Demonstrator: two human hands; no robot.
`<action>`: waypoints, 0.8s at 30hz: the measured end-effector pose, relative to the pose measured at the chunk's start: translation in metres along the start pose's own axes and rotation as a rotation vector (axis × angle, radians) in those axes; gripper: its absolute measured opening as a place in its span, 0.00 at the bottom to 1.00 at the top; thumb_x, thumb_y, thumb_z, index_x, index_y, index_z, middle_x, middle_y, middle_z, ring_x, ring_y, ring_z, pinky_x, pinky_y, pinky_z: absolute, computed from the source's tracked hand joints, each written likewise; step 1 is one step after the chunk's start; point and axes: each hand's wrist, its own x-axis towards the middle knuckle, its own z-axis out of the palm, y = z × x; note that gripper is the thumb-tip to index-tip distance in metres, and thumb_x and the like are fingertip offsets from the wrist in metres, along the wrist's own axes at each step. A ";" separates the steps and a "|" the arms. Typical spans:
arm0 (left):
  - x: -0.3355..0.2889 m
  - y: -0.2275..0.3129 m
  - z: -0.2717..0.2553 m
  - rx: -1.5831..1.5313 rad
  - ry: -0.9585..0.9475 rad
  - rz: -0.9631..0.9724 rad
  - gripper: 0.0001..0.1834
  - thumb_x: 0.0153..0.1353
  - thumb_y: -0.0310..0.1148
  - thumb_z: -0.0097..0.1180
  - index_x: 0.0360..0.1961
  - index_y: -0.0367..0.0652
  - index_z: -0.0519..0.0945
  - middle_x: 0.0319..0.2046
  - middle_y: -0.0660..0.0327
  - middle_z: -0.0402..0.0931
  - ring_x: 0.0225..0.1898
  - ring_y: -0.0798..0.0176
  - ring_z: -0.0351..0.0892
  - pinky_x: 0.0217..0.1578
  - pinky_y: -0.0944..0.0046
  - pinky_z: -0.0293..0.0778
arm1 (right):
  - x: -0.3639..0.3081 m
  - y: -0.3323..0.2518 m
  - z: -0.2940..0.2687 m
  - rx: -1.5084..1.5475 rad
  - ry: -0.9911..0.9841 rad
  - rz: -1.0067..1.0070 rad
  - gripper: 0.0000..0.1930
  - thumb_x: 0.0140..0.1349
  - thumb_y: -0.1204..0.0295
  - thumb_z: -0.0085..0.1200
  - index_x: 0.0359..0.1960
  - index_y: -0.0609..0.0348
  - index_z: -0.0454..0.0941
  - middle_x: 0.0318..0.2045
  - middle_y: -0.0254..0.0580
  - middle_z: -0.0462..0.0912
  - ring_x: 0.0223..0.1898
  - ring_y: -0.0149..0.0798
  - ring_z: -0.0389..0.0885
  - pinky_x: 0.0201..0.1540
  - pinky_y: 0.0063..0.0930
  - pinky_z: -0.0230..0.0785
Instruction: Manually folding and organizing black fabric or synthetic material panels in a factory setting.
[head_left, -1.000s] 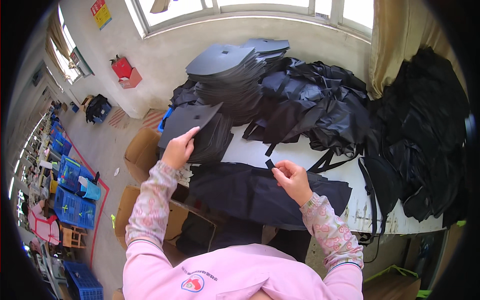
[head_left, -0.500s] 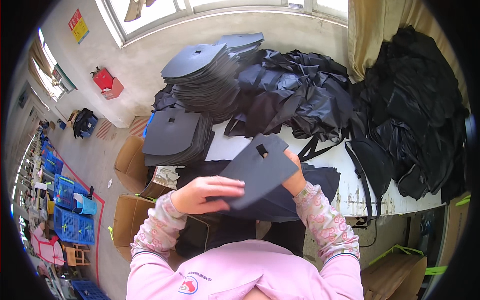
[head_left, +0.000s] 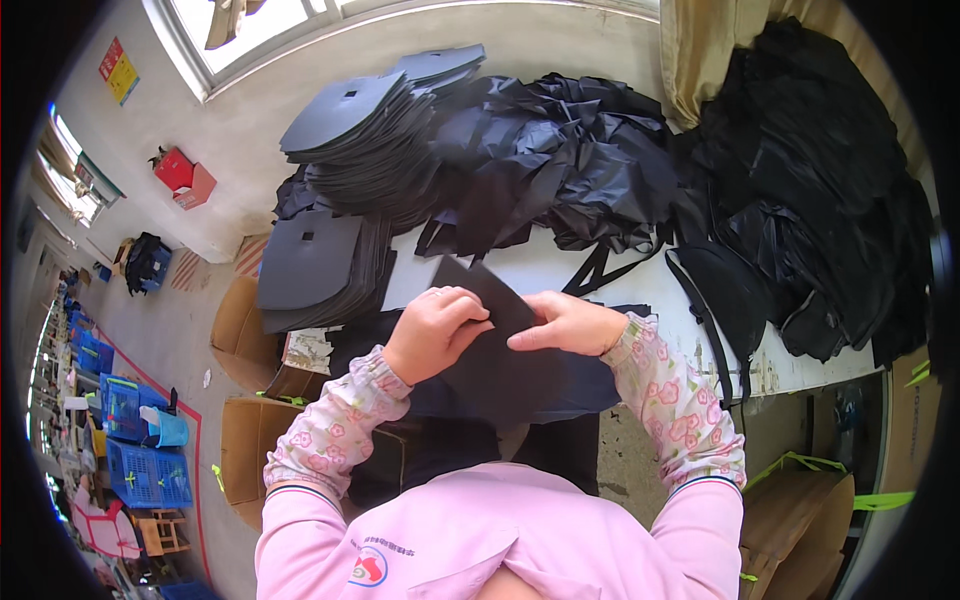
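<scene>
Over the near side of the table, both hands hold a dark grey foam panel [head_left: 488, 292], which is tilted so that only part of it shows. My left hand [head_left: 438, 330] pinches its left edge with curled fingers. On the other edge, my right hand [head_left: 572, 322] grips it with the thumb on the near face; the fingers behind are partly hidden. Dark fabric [head_left: 585, 385] lies below on the table front. Similar panels, each with a small rectangular slot, form a low stack [head_left: 310, 265] to the left and a taller stack [head_left: 340, 115] behind it.
A heap of shiny black fabric [head_left: 570, 170] covers the back of the white table [head_left: 440, 262]. Black bags [head_left: 735, 295] and a large dark pile [head_left: 810, 180] occupy the right. Cardboard boxes [head_left: 245, 330] stand left of the table; blue crates [head_left: 150, 475] are farther left.
The panel has turned from lying broadly face-up to a steeper tilt. My left hand, open beside it before, has closed on its edge. My view has shifted slightly.
</scene>
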 end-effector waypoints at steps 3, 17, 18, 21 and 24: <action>-0.016 -0.007 -0.017 -0.427 0.065 -0.405 0.06 0.60 0.25 0.63 0.33 0.39 0.77 0.29 0.62 0.77 0.30 0.66 0.81 0.31 0.66 0.75 | -0.001 0.016 -0.029 -0.286 0.139 0.067 0.22 0.58 0.72 0.63 0.55 0.63 0.78 0.38 0.38 0.84 0.42 0.33 0.80 0.47 0.29 0.73; -0.053 -0.062 -0.085 0.434 -0.087 -0.422 0.24 0.53 0.37 0.70 0.49 0.38 0.78 0.52 0.49 0.77 0.56 0.47 0.74 0.58 0.53 0.68 | -0.052 0.082 -0.076 -0.776 0.493 0.234 0.28 0.52 0.69 0.70 0.55 0.54 0.73 0.33 0.43 0.80 0.38 0.45 0.81 0.44 0.36 0.72; -0.029 -0.056 -0.062 0.205 -0.197 -0.384 0.28 0.54 0.39 0.70 0.53 0.38 0.77 0.57 0.48 0.74 0.60 0.46 0.71 0.62 0.53 0.66 | -0.053 0.073 -0.068 -0.810 0.510 0.196 0.28 0.51 0.68 0.70 0.55 0.53 0.73 0.34 0.44 0.81 0.39 0.47 0.82 0.44 0.38 0.73; 0.024 -0.060 0.021 -0.312 -0.451 -0.326 0.29 0.58 0.44 0.68 0.55 0.38 0.76 0.59 0.48 0.73 0.60 0.50 0.72 0.61 0.55 0.68 | -0.054 0.059 -0.047 -0.913 0.552 0.099 0.29 0.50 0.66 0.70 0.55 0.50 0.73 0.35 0.45 0.84 0.40 0.51 0.84 0.44 0.41 0.74; 0.057 -0.068 0.077 -0.506 -0.704 -0.411 0.31 0.56 0.43 0.69 0.56 0.37 0.76 0.55 0.51 0.77 0.55 0.55 0.77 0.57 0.58 0.71 | -0.052 0.046 -0.028 -1.037 0.604 0.028 0.28 0.50 0.65 0.70 0.53 0.50 0.72 0.38 0.47 0.85 0.41 0.53 0.84 0.42 0.45 0.75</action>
